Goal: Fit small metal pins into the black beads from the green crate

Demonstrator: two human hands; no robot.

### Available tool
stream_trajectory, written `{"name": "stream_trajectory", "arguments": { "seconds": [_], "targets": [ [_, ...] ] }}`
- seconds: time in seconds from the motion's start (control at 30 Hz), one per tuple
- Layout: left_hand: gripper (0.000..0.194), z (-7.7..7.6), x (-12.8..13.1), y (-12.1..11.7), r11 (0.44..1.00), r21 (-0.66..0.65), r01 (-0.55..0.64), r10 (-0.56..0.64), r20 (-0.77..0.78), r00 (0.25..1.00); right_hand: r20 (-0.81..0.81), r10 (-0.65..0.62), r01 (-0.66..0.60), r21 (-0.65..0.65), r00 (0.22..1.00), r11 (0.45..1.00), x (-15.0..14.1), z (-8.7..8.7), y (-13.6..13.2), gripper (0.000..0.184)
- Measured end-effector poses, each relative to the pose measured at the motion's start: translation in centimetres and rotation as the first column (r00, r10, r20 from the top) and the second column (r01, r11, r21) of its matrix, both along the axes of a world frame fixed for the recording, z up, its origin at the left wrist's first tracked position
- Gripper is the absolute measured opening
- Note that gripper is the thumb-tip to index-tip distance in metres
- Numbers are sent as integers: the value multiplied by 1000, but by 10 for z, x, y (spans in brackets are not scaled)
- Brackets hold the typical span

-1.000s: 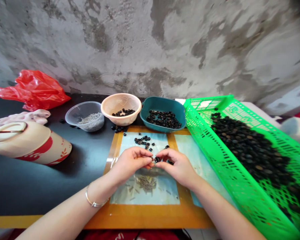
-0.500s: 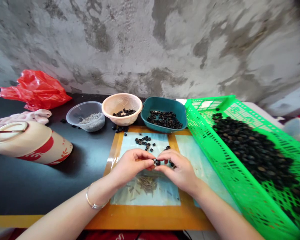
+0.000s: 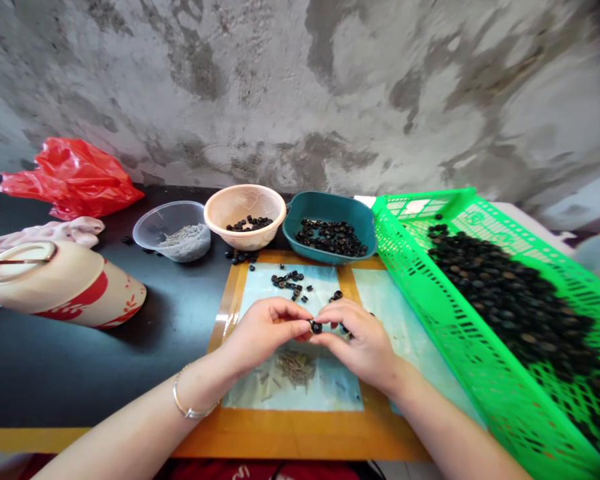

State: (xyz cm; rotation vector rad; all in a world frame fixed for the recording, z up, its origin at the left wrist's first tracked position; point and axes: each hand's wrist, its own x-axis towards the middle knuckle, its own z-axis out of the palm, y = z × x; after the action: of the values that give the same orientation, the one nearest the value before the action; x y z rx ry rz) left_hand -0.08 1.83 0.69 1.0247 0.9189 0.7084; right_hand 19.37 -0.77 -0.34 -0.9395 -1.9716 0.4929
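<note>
Above the pale blue sheet [image 3: 325, 393], my two hands meet over a small round black part [image 3: 317, 327]. My right hand [image 3: 363, 340] pinches it between thumb and fingers. The thumb and forefinger of my left hand [image 3: 267, 330] are pressed together at its left side; what they grip is too small to make out. Below the hands lies a loose heap of thin metal pins [image 3: 296, 368]. Several similar black parts [image 3: 291, 283] are scattered on the sheet beyond them. A few more are partly hidden behind my right fingers.
Along the back stand a clear bowl of pins [image 3: 173, 250], a peach bowl [image 3: 220, 227] and a teal basin [image 3: 300, 250], both with black parts. A green crate [image 3: 430, 333] heaped with black parts fills the right. A tumbler [image 3: 80, 287], glove [image 3: 80, 230] and red bag [image 3: 75, 177] are left.
The hands stay almost in place at the black part, with only a slight shift of the fingers. The whole view has moved a little.
</note>
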Motion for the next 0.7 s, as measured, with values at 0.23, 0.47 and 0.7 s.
{"name": "stream_trajectory", "arguments": {
  "seconds": [0.23, 0.47, 0.7],
  "targets": [
    [16, -1, 1, -2, 1000, -3, -13, 13, -12, 1000, -38, -104, 97, -164, 994, 982, -7, -4, -7, 11],
    [26, -6, -1, 2, 999, -30, -14, 15, 18, 1000, -207, -77, -42, -517, 975, 855, -8, -6, -8, 23],
    [41, -3, 0, 1, 988, -142, 65, -63, 18, 998, -144, -87, 0, -517, 986, 856, -5, -4, -5, 13]
  ]
}}
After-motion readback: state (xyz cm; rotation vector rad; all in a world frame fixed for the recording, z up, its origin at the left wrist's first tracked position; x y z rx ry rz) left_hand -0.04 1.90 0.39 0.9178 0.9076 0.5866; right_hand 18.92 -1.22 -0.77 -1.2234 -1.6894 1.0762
